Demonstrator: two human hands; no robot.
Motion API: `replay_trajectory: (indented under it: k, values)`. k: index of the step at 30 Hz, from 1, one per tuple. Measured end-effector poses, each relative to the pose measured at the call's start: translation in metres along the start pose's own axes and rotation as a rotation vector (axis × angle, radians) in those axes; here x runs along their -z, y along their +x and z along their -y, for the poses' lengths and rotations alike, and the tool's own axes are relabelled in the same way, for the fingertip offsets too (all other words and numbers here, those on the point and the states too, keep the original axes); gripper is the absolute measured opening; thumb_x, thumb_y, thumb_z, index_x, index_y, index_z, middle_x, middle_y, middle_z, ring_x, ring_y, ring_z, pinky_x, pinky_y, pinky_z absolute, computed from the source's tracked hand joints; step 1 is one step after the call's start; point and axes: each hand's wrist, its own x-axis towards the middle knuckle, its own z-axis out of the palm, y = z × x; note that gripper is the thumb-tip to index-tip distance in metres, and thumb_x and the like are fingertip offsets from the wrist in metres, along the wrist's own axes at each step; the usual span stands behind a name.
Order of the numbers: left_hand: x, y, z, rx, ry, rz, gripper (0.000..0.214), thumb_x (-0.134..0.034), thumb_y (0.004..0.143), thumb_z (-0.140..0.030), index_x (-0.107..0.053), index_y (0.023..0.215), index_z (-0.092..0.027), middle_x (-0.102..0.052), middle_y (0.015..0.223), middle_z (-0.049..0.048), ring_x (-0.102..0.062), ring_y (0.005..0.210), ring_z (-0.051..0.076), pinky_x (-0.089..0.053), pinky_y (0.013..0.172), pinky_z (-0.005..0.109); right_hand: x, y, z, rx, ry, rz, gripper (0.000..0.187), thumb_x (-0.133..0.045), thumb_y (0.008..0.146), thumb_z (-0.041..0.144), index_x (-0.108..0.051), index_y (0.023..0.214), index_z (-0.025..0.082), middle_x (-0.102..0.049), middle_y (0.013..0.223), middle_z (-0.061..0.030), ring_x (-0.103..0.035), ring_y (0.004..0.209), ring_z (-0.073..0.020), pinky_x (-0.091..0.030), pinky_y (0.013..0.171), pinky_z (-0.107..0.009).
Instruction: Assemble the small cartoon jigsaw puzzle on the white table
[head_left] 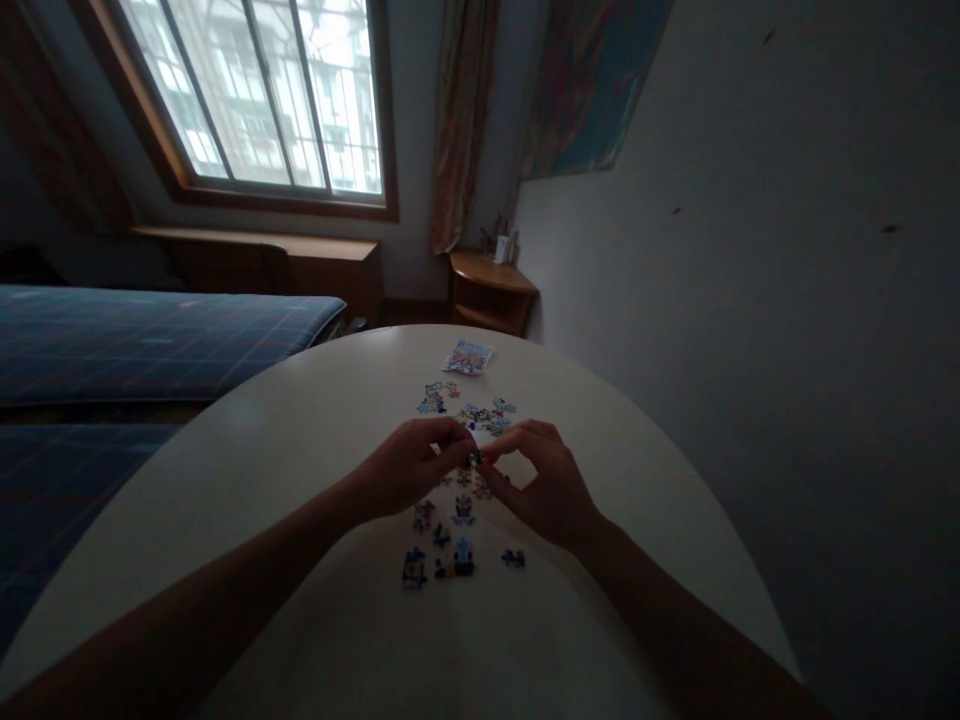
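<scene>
Over the middle of a round white table, my left hand and my right hand meet fingertip to fingertip. Both pinch a small dark jigsaw piece between them. Several loose colourful puzzle pieces lie on the table just below my hands. More loose pieces are scattered beyond my fingers. A small printed picture card lies flat further back near the table's far edge.
A bed with a blue checked cover runs along the left. A wooden corner shelf stands under the curtain behind the table. A grey wall closes the right side. A large window is at the back.
</scene>
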Motion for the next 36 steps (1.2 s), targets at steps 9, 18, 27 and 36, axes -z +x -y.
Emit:
replay_trajectory:
  k: [9, 18, 27, 36]
  values:
    - [0.001, 0.001, -0.001, 0.000, -0.017, 0.010, 0.025, -0.051, 0.091, -0.034, -0.066, 0.082, -0.016, -0.063, 0.070, 0.0011, -0.055, 0.065, 0.013, -0.044, 0.061, 0.023, 0.000, 0.000, 0.000, 0.002, -0.001, -0.016, 0.010, -0.068, 0.079, 0.019, -0.062, 0.084, 0.024, -0.072, 0.079, -0.0001, -0.066, 0.079, -0.0195, -0.046, 0.082, -0.039]
    - [0.002, 0.000, 0.000, -0.019, -0.011, 0.010, 0.027, -0.049, 0.092, -0.035, -0.066, 0.083, -0.016, -0.064, 0.071, 0.0012, -0.055, 0.064, 0.012, -0.045, 0.062, 0.023, 0.000, -0.001, -0.001, -0.009, 0.006, -0.013, 0.011, -0.070, 0.079, 0.019, -0.062, 0.084, 0.024, -0.071, 0.078, 0.0000, -0.065, 0.080, -0.0198, -0.046, 0.083, -0.040]
    - [0.005, -0.001, -0.001, -0.036, 0.025, 0.014, 0.025, -0.049, 0.094, -0.032, -0.068, 0.091, -0.016, -0.068, 0.079, 0.0027, -0.058, 0.066, 0.013, -0.046, 0.061, 0.023, 0.001, 0.000, 0.000, -0.008, 0.011, -0.012, 0.013, -0.071, 0.077, 0.018, -0.062, 0.083, 0.024, -0.071, 0.079, -0.0002, -0.065, 0.080, -0.0202, -0.045, 0.083, -0.039]
    - [0.013, -0.004, 0.013, -0.280, 0.494, 0.048, 0.015, -0.065, 0.089, -0.029, -0.069, 0.103, -0.024, -0.069, 0.093, 0.0012, -0.062, 0.082, 0.015, -0.047, 0.074, 0.028, -0.006, -0.005, -0.008, -0.082, -0.004, 0.091, 0.010, -0.073, 0.077, 0.020, -0.065, 0.083, 0.020, -0.072, 0.080, -0.0009, -0.065, 0.080, -0.0185, -0.042, 0.087, -0.038]
